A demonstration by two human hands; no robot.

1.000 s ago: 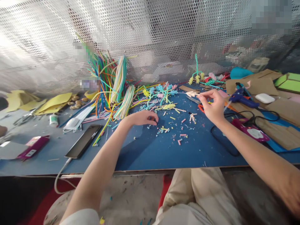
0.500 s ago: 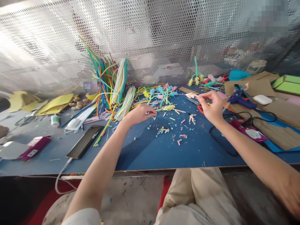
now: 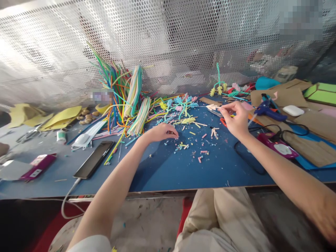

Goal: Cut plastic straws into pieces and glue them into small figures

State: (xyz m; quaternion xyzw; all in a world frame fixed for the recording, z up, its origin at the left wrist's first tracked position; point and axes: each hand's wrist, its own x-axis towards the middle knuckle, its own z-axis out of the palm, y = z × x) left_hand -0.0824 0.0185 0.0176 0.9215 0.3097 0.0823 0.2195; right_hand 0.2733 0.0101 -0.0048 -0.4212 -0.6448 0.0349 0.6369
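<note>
My right hand [image 3: 235, 118] pinches a cream pipe-cleaner piece [image 3: 213, 107], several short cut ends fanned toward the left, with a thin pale strand running off it. Just under those fingers lie scissors [image 3: 223, 121] with orange handles. Low over the blue tabletop, my left hand [image 3: 164, 133] has thumb and fingertips pressed together; what they hold, if anything, is too small to tell. Beside it are short cut pipe-cleaner bits [image 3: 183, 145]. A similar cream cluster [image 3: 214, 132] rests to their right. Behind the hands sit blue, yellow and pink pipe-cleaner sprigs [image 3: 182, 104].
Bundles of long pipe cleaners [image 3: 134, 91] stand at back left before a perforated metal screen [image 3: 183, 45]. Leftward lie a phone [image 3: 94, 159] on a cable and a white mask [image 3: 88, 134]. A blue glue gun [image 3: 270, 111], cords and cardboard [image 3: 279, 96] occupy the right.
My left hand has come down and slightly right, closer to the cut bits, its fingertips drawn together. My right hand stays nearly in place with the cream piece.
</note>
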